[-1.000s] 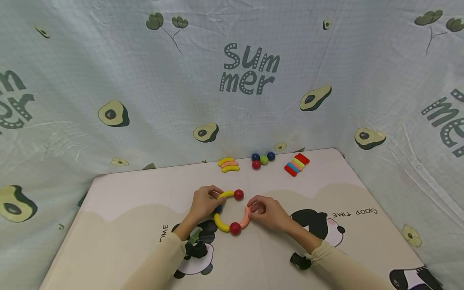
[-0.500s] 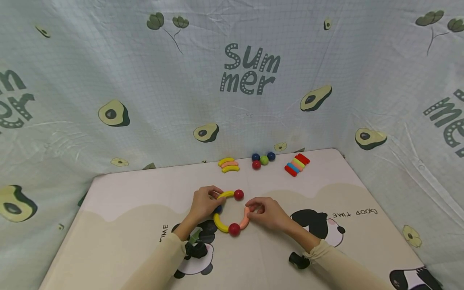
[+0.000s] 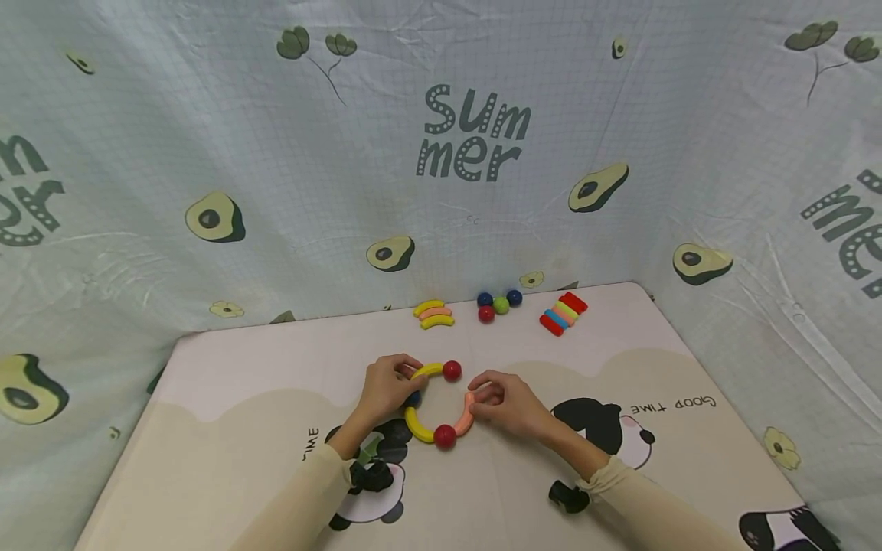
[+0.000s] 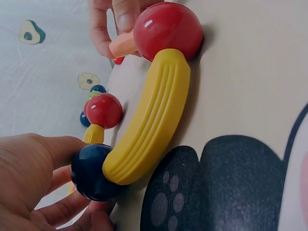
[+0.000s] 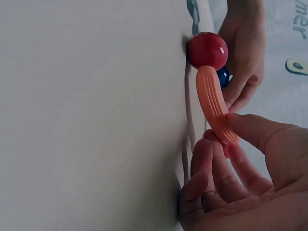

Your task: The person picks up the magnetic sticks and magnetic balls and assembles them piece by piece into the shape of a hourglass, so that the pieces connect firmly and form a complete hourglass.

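Note:
A linked chain of curved sticks and balls forms an open ring over the table in the head view. My left hand (image 3: 386,386) pinches the upper yellow curved stick (image 3: 430,370), close to a blue ball (image 4: 94,171). That stick ends in a red ball (image 3: 452,371). From the blue ball, a lower yellow curved stick (image 4: 154,115) runs to a second red ball (image 5: 207,50). An orange-pink curved stick (image 5: 214,103) joins this ball, its free end pinched between the thumb and fingers of my right hand (image 3: 511,403). A gap separates that end from the upper red ball.
At the table's back edge lie several more curved sticks (image 3: 436,321), a group of coloured balls (image 3: 501,305) and a row of short straight sticks (image 3: 563,314). A patterned cloth (image 3: 475,222) hangs behind the table (image 3: 241,367).
My right hand has shifted very slightly left with the orange-pink stick, and the lower red ball moved a touch with it. My left hand keeps its grip and place.

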A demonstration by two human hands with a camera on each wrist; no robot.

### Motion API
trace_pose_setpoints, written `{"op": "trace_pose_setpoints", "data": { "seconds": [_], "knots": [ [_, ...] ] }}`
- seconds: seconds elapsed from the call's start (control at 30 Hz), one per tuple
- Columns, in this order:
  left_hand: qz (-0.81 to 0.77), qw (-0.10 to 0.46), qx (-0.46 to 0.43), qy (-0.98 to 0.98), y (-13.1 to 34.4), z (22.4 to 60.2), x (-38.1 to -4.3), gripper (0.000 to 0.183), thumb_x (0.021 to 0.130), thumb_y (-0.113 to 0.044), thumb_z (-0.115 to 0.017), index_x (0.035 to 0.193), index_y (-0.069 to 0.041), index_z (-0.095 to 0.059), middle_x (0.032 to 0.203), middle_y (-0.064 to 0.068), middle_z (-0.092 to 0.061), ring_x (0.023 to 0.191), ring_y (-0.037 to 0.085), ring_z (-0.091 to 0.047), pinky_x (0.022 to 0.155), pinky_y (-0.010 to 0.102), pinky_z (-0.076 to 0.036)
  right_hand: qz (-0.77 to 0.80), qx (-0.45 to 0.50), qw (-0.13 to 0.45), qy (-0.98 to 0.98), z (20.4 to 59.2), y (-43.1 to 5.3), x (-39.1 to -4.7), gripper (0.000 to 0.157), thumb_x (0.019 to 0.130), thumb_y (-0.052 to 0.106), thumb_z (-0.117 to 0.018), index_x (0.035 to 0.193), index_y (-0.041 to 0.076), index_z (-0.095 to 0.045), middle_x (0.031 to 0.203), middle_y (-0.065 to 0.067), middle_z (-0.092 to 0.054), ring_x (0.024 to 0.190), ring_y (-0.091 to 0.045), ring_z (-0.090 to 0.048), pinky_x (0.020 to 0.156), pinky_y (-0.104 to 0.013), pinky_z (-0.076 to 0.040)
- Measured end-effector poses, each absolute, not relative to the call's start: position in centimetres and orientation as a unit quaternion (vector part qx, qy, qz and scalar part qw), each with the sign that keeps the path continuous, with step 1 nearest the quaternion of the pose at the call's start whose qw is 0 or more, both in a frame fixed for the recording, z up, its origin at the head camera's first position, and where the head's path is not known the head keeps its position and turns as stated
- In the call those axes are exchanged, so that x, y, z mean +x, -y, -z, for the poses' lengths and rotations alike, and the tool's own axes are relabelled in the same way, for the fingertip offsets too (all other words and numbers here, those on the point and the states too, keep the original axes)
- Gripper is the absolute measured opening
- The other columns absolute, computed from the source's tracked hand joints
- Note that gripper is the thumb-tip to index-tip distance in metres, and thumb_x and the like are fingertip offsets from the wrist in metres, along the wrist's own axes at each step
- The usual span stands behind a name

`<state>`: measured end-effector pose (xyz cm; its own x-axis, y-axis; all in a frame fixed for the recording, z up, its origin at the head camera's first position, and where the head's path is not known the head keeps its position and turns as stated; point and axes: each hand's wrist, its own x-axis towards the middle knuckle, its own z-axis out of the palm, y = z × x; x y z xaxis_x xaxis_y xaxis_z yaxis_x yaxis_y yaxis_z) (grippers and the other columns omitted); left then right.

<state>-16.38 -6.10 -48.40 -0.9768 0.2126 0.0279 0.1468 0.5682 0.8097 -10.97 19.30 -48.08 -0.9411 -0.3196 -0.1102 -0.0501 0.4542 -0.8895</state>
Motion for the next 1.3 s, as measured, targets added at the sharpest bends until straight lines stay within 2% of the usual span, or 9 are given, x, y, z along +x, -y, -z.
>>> {"op": "trace_pose_setpoints", "data": {
  "seconds": [0.17,0.33,0.47,0.73,1.0,1.3],
  "knots": [
    [-0.457,0.036,0.099,-0.883,6.4,48.5,-16.3,0.018,0.086,-0.014,-0.082,0.101,-0.005,-0.076,0.084,0.005,-0.068,0.071,0.018,-0.058,0.062,0.024,-0.053,0.537,-0.075,0.160,-0.825,48.0,-19.3,-11.2,0.027,0.094,0.020,-0.076,0.117,0.007,-0.071,0.094,-0.002,-0.073,0.074,-0.017,-0.063,0.061,-0.024,-0.049],
    [-0.460,0.037,0.096,-0.882,6.4,48.5,-16.3,0.017,0.087,-0.014,-0.082,0.101,-0.006,-0.076,0.084,0.005,-0.068,0.070,0.017,-0.058,0.063,0.024,-0.053,0.562,-0.052,0.203,-0.800,48.1,-19.3,-11.1,0.029,0.098,0.023,-0.072,0.122,0.007,-0.068,0.080,-0.008,-0.073,0.057,-0.016,-0.057,0.049,-0.022,-0.038],
    [-0.463,0.036,0.099,-0.880,6.4,48.5,-16.4,0.017,0.087,-0.013,-0.081,0.101,-0.005,-0.076,0.084,0.006,-0.068,0.069,0.017,-0.057,0.062,0.024,-0.051,0.572,-0.055,0.218,-0.789,48.3,-19.2,-11.0,0.031,0.100,0.026,-0.069,0.125,0.010,-0.062,0.074,-0.011,-0.072,0.046,-0.015,-0.050,0.045,-0.021,-0.038],
    [-0.470,0.036,0.098,-0.876,6.6,48.6,-16.3,0.018,0.086,-0.012,-0.081,0.101,-0.004,-0.076,0.084,0.006,-0.068,0.069,0.017,-0.057,0.061,0.023,-0.050,0.579,-0.064,0.193,-0.790,48.8,-19.0,-10.9,0.033,0.100,0.024,-0.069,0.129,0.012,-0.056,0.072,-0.011,-0.069,0.049,-0.017,-0.055,0.047,-0.023,-0.046],
    [-0.460,0.034,0.097,-0.882,6.6,48.7,-16.3,0.019,0.086,-0.014,-0.082,0.102,-0.005,-0.076,0.084,0.005,-0.068,0.070,0.016,-0.057,0.061,0.024,-0.051,0.574,-0.044,0.159,-0.802,48.9,-18.8,-11.0,0.030,0.101,0.023,-0.068,0.126,0.011,-0.058,0.070,-0.010,-0.067,0.046,-0.016,-0.054,0.046,-0.023,-0.046],
    [-0.459,0.036,0.103,-0.882,6.7,48.8,-16.4,0.018,0.087,-0.015,-0.082,0.102,-0.006,-0.076,0.084,0.005,-0.068,0.070,0.017,-0.056,0.060,0.024,-0.050,0.581,-0.025,0.156,-0.799,48.6,-18.7,-12.2,0.029,0.101,0.021,-0.068,0.126,0.008,-0.062,0.068,-0.011,-0.067,0.046,-0.017,-0.054,0.046,-0.024,-0.047]
  ]
}}
